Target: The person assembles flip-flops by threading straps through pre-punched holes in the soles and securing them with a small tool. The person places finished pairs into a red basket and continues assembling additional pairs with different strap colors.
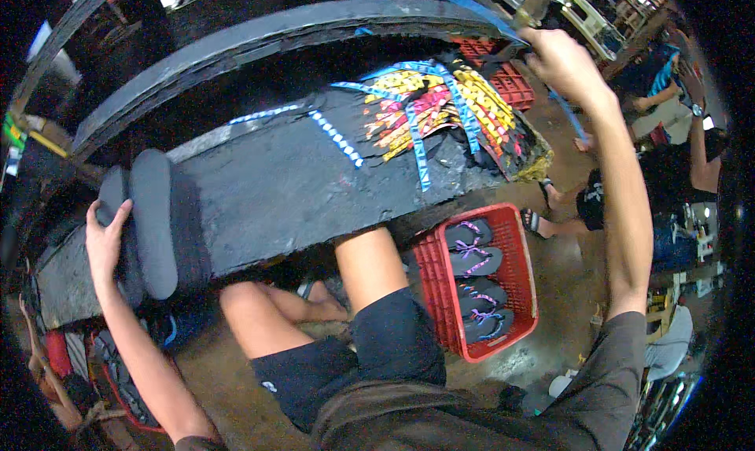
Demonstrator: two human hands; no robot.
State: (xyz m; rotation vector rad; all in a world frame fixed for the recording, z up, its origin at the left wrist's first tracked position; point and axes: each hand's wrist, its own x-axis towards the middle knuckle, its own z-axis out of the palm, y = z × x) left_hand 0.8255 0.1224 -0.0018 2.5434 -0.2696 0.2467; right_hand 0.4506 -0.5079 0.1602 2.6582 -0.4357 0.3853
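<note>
My left hand [104,242] is at the left end of a dark workbench. Its thumb and fingers close around a dark foam flip-flop sole [115,185]. Right beside it stands a stack of grey soles [154,223]. My right hand [565,64] is raised beyond the bench's far right corner, fingers closed. A blue strip [480,11] reaches its fingertips; whether they pinch it or something else is hidden. Below that hand, a pile of patterned straps [440,109] in yellow, pink and blue covers the right part of the bench [275,180].
Two blue-and-white straps, one the nearer strap [336,139], lie mid-bench. A red crate [519,294] holding finished flip-flops stands right of my knees. Another red crate [515,85] sits behind the strap pile. People sit at the right, one wearing a dark shirt [661,168].
</note>
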